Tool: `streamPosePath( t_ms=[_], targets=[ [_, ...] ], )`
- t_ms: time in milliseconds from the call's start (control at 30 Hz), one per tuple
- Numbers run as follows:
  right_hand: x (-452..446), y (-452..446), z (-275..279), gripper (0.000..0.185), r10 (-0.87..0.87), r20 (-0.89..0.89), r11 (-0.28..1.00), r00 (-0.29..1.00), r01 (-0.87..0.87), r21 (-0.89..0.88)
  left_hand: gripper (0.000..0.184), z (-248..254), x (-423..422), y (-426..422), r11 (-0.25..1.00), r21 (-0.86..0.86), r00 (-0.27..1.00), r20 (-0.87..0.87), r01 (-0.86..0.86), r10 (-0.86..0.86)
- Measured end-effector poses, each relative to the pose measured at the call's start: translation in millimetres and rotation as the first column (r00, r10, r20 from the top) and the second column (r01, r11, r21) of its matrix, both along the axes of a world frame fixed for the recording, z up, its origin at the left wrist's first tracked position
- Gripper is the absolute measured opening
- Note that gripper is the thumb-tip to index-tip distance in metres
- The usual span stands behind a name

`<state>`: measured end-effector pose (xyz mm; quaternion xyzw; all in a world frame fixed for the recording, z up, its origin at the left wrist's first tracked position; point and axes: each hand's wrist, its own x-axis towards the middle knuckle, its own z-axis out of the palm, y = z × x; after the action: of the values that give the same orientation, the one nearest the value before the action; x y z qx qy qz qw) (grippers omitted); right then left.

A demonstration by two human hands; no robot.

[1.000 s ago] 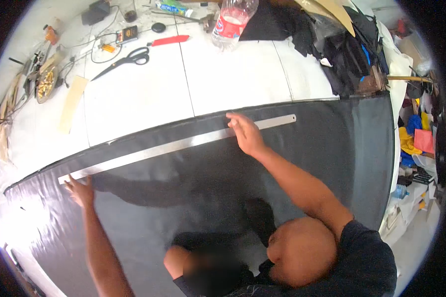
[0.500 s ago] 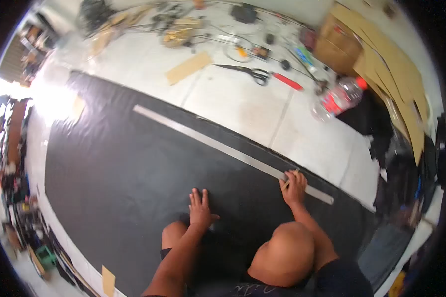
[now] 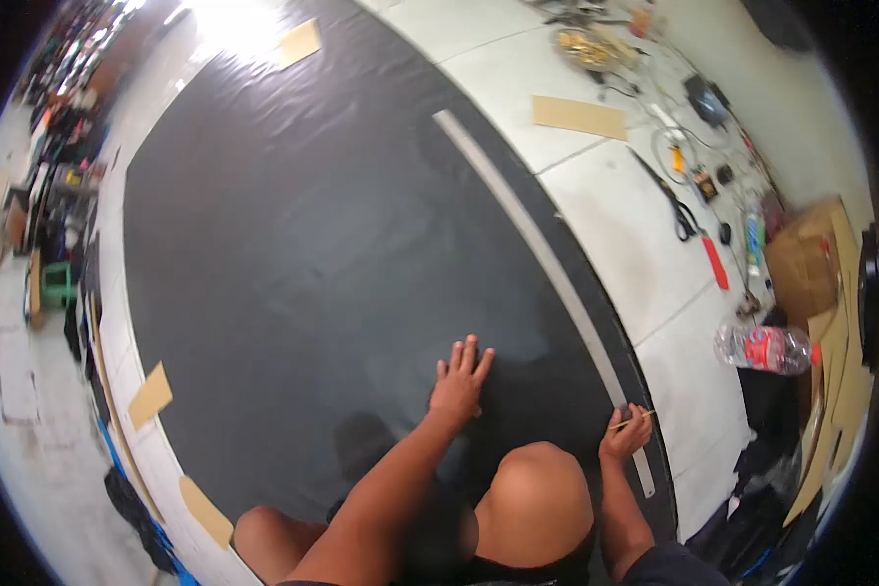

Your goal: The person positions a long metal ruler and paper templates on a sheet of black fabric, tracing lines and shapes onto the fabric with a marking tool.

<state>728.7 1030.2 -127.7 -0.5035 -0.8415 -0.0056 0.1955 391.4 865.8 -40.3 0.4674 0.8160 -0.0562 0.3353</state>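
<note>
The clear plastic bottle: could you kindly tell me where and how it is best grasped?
I'd grip the bottle around its red label from above, fingers across it: it lies on its side, its rounded body ending in the red cap.

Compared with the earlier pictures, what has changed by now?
The left hand has let go of the ruler's far end and moved back toward the body, onto the black sheet. The right hand, by the ruler's near end, now visibly holds a thin stick. The view has turned. The scissors and bottle appear unmoved.
</note>
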Motion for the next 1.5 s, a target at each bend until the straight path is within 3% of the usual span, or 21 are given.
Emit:
streamPosePath(
  t_ms=[100,167,233,333,433,500,600,700,833,867,967,1000,1033,1133,1200,1233,1300,1333,1433,1467,1500],
  targets=[
    [6.3,7.8,-5.4,0.032,0.09,0.029,0.996,0.996,-0.091,0.023,0.115,-2.2,5.2,-4.0,0.995,0.082,0.998,0.005,-0.057,0.057],
    [15.0,17.2,-12.3,0.031,0.143,0.034,0.989,0.989,-0.145,0.039,0.098,-24.4,14.1,-4.4,0.986,0.146,0.993,-0.08,-0.076,0.088],
    [21.0,24.7,-14.3,0.032,0.189,0.069,0.979,0.98,-0.193,0.06,0.079,-60.4,21.8,-5.2,0.931,0.359,0.963,-0.225,-0.058,0.147],
    [22.0,28.2,-3.8,0.036,0.169,0.133,0.985,0.977,-0.172,0.012,0.067,-49.1,16.3,-8.1,0.935,0.332,0.978,-0.12,-0.121,0.169],
    [25.6,32.6,11.8,0.041,0.098,0.089,0.972,0.991,-0.077,-0.221,0.069,-38.0,9.5,-27.6,0.952,0.29,0.99,-0.063,-0.101,0.124],
    [43.4,55.0,-0.3,0.046,0.11,0.133,0.963,0.985,-0.073,-0.26,0.061,-35.8,1.4,-61.3,0.852,0.503,0.989,0.076,-0.149,0.128],
    [47.8,61.9,-2.4,0.05,0.121,0.148,0.957,0.982,-0.076,-0.278,0.049,5.3,-24.6,-139.9,0.776,0.6,0.981,0.116,-0.194,0.156],
    [47.5,75.1,-4.9,0.049,0.172,0.101,0.937,0.98,-0.131,-0.324,0.043,4.3,-53.2,-250.9,0.804,0.581,0.985,-0.018,-0.129,0.171],
    [46.6,80.8,-15.5,0.048,0.09,0.007,0.893,0.996,-0.078,-0.444,0.044,69.7,-64.7,-435.4,0.936,0.202,0.936,-0.148,-0.288,0.32],
    [45.3,80.6,-21.3,0.047,0.046,-0.024,0.872,0.999,-0.052,-0.486,0.044,85.2,-58.6,-477.3,0.921,0.043,0.901,-0.192,-0.388,0.389],
    [32.0,56.1,-21.4,0.047,-0.145,-0.147,0.855,0.978,0.049,-0.515,0.053,104.0,-23.6,-587.5,0.762,-0.061,0.737,-0.315,-0.644,0.598],
    [27.8,40.5,-18.5,0.046,-0.105,-0.147,0.949,0.984,0.054,-0.311,0.052,117.0,-12.8,-604.9,0.695,-0.044,0.672,-0.309,-0.717,0.673],
    [36.0,41.3,-30.0,0.046,0.01,-0.287,0.988,0.958,-0.053,-0.142,0.049,81.6,10.5,-669.0,0.744,0.11,0.651,-0.413,-0.659,0.637],
    [10.6,-32.9,44.8,0.049,-0.035,-0.391,0.936,0.92,-0.107,-0.336,0.052,27.0,87.1,-733.9,0.475,0.108,0.421,-0.326,-0.873,0.847],
    [13.8,-48.6,61.8,0.047,0.088,-0.487,0.903,0.869,-0.276,-0.33,0.061,15.2,140.1,-707.0,0.305,0.137,0.258,-0.282,-0.943,0.924],
    [-9.4,-69.6,78.5,0.046,0.119,-0.415,0.89,0.902,-0.282,-0.358,0.061,-14.6,130.3,-711.6,0.321,0.113,0.286,-0.248,-0.94,0.926],
    [-16.3,-80.1,90.2,0.046,0.254,-0.417,0.829,0.872,-0.419,-0.371,0.07,-61.5,160.1,-706.0,0.208,0.348,0.102,-0.3,-0.914,0.949],
    [-29.7,-94.1,99.4,0.052,0.304,-0.389,0.805,0.869,-0.453,-0.383,0.07,-67.5,159.8,-705.4,0.205,0.346,0.103,-0.292,-0.916,0.951],
    [-76.1,-139.0,114.4,0.058,0.451,-0.422,0.688,0.786,-0.608,-0.397,0.071,-57.0,154.8,-703.5,0.207,0.355,0.098,-0.301,-0.912,0.948],
    [-86.8,-150.2,119.5,0.061,0.523,-0.331,0.633,0.786,-0.618,-0.467,0.066,-42.1,154.3,-693.9,0.245,0.381,0.121,-0.32,-0.892,0.94],
    [-98.9,-164.9,115.9,0.063,0.605,-0.249,0.568,0.757,-0.629,-0.531,0.061,-22.8,153.4,-677.8,0.128,0.432,0.035,-0.216,-0.893,0.976]
  ],
)
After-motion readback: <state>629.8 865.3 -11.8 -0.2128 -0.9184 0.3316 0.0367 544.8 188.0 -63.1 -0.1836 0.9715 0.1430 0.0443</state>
